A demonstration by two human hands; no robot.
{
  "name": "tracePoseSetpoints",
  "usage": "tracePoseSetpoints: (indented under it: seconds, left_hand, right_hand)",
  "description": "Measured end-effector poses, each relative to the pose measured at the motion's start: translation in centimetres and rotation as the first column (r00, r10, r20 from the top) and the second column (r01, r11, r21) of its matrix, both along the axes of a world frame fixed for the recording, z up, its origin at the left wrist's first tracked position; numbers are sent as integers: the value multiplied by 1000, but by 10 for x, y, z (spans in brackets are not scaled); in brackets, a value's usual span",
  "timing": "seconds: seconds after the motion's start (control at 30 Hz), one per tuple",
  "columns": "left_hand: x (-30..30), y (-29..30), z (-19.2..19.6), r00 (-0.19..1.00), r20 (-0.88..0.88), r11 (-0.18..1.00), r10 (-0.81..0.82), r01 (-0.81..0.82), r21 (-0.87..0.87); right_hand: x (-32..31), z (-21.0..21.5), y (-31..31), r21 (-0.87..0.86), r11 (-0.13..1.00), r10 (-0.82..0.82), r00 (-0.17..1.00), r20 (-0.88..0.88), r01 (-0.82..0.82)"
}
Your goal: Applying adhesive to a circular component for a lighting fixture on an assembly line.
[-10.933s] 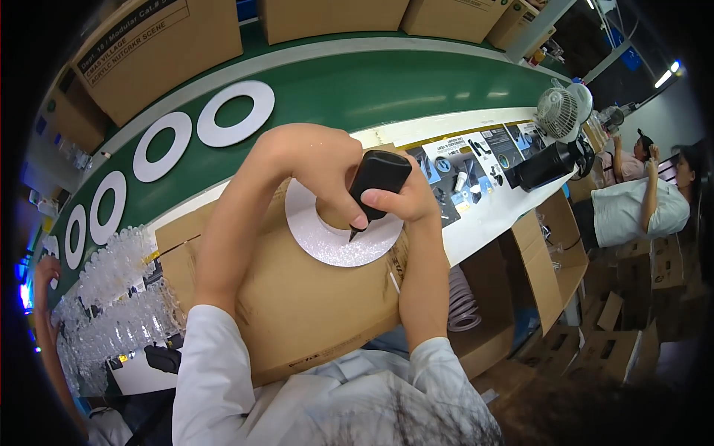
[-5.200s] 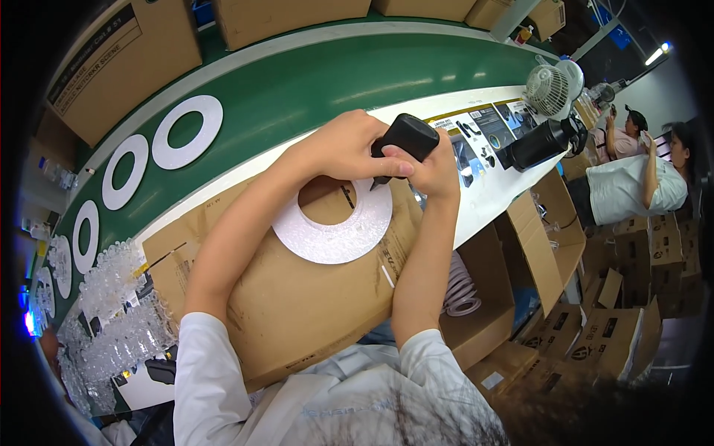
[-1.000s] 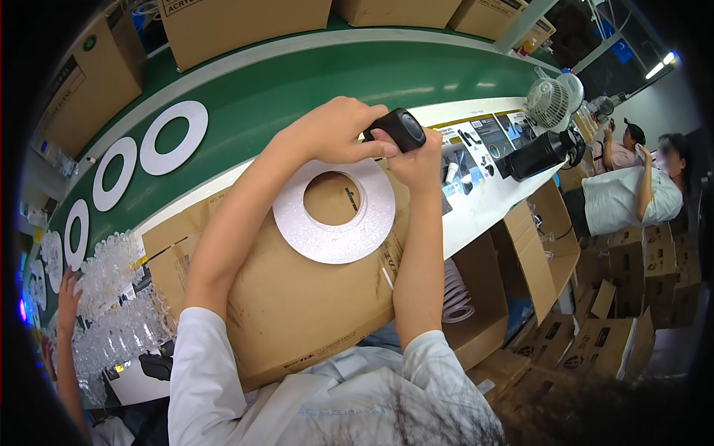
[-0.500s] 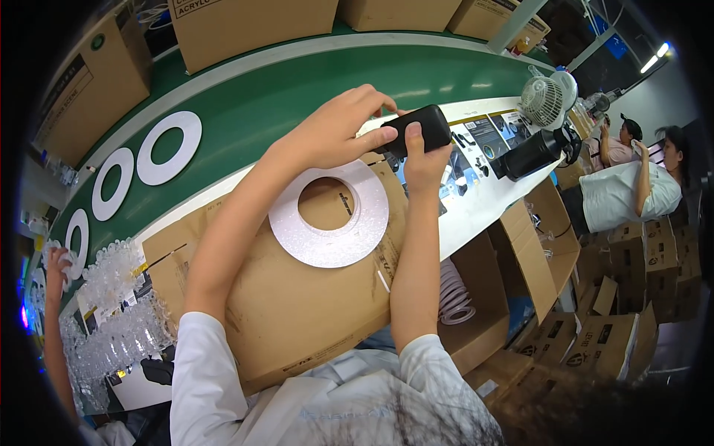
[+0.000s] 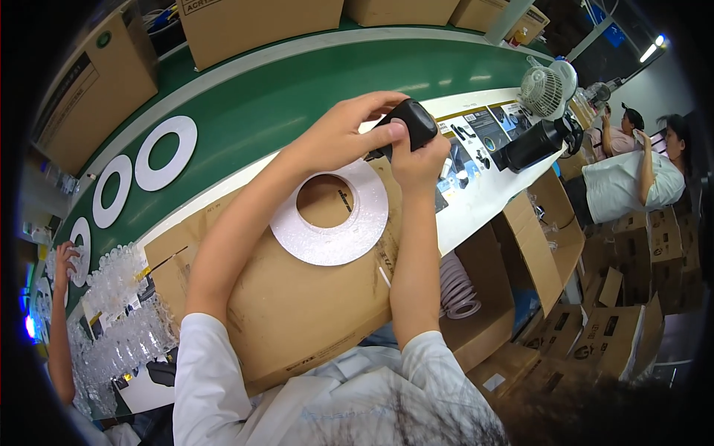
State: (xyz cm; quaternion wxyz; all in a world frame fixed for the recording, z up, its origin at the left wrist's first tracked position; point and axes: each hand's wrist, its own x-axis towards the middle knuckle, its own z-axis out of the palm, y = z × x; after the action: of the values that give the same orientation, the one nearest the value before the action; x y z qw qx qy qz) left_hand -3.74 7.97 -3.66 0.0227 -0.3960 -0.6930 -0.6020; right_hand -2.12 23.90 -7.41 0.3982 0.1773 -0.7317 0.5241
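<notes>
Above the far edge of a cardboard box, both my hands hold a small black device [image 5: 414, 123] with rounded corners; its exact kind does not show. My left hand [image 5: 355, 128] grips it from the left, thumb against its near side and fingers partly hidden behind it. My right hand [image 5: 420, 165] is closed round its lower right part, the thumb pressed on it near my left thumb. Below my hands, a stack of flat white rings [image 5: 335, 241] lies on the brown cardboard box [image 5: 305, 320].
More white rings [image 5: 165, 152] lie on the green conveyor belt [image 5: 253, 126]. Clear plastic parts [image 5: 126, 334] pile up at left, near another person's hand [image 5: 65, 260]. At right are a black cylinder [image 5: 528, 145], a fan [image 5: 543, 93] and an open carton [image 5: 483, 312] holding rings.
The black device has tilted and turned in my hands, its end now facing more toward me. My right hand has shifted slightly left. At far left, the other person's hand has moved a little.
</notes>
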Motion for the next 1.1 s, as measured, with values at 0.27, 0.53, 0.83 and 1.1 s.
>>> tracePoseSetpoints:
  seconds: [0.27,0.53,0.83,1.1]
  left_hand:
    - [0,7,-8,990,141,1000,-11,7,27]
    - [0,8,-8,986,158,998,55,-59,26]
    - [-2,11,-14,984,159,987,76,-97,125]
    - [-5,8,-15,983,175,997,54,-63,46]
  right_hand:
    - [1,5,-13,-12,1000,-26,995,-99,25]
    - [-5,0,-9,29,999,-38,988,-152,43]
    - [-5,0,-10,14,999,-42,994,-104,44]
    - [-6,-2,-10,24,1000,-13,993,-114,16]
